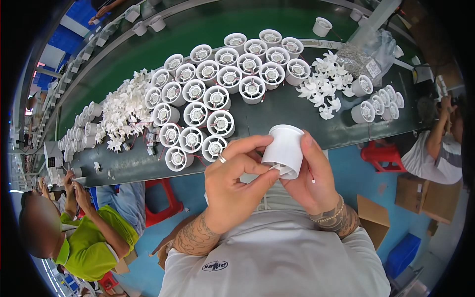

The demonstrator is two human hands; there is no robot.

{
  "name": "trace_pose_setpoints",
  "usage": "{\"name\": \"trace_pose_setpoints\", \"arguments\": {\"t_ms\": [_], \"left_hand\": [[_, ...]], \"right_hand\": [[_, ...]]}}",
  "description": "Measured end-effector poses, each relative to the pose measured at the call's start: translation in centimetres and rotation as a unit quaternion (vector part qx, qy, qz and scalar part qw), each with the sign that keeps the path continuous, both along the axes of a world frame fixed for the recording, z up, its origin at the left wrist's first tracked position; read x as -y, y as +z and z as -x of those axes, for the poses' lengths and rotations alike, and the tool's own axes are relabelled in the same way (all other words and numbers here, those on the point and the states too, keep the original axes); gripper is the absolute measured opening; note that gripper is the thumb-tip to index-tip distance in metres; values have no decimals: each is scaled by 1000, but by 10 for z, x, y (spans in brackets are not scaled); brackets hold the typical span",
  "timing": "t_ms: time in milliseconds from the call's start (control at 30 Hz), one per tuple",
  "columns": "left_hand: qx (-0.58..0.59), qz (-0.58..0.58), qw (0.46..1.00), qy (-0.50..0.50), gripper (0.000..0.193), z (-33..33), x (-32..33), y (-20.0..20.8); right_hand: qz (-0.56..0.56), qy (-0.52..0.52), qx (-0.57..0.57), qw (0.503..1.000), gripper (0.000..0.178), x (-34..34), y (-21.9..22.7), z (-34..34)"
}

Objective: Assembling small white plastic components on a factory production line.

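Note:
A white round plastic fan housing is tilted in front of my chest, its open end facing down toward me. My right hand grips its right side, fingers closed round the wall. A thin wire with a small white plug hangs beside that palm. With thumb and forefinger, my left hand pinches a white fan blade at the housing's open end; most of the blade is hidden inside. On the table past my hands stand several similar housings, showing spoked ends and red wires.
White fan blades lie in a large heap at left and a smaller one at right. A clear bag stands behind. A green conveyor runs beyond. Co-workers sit left and right, near red stools. Cardboard boxes stand on the floor.

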State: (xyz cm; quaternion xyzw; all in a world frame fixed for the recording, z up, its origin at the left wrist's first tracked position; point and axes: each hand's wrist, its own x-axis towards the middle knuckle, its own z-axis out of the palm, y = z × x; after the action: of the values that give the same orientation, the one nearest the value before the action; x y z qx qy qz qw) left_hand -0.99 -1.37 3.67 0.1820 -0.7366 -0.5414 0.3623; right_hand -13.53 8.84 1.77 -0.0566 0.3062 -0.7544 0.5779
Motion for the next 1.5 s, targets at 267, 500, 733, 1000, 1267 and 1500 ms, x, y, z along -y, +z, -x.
{"name": "trace_pose_setpoints", "arguments": {"t_ms": [267,500,733,1000,1267,1500], "left_hand": [[11,-95,995,-1,36,-8,-2,0],[48,-50,997,-31,36,7,13,-16],[91,11,991,-101,38,10,9,-24],[166,59,975,-138,38,28,0,-10],[191,38,979,-58,30,22,-5,-32],[106,156,981,49,8,-37,25,-25]], "right_hand": [[6,-29,-61,998,19,-12,-4,-12],[18,-33,-57,998,19,-4,-6,3],[-21,-31,29,999,30,-16,-5,7],[-45,-7,62,997,23,-33,-28,13],[-204,-69,-383,898,25,-52,-50,43],[-324,-213,-794,467,43,-69,-66,100]]}}
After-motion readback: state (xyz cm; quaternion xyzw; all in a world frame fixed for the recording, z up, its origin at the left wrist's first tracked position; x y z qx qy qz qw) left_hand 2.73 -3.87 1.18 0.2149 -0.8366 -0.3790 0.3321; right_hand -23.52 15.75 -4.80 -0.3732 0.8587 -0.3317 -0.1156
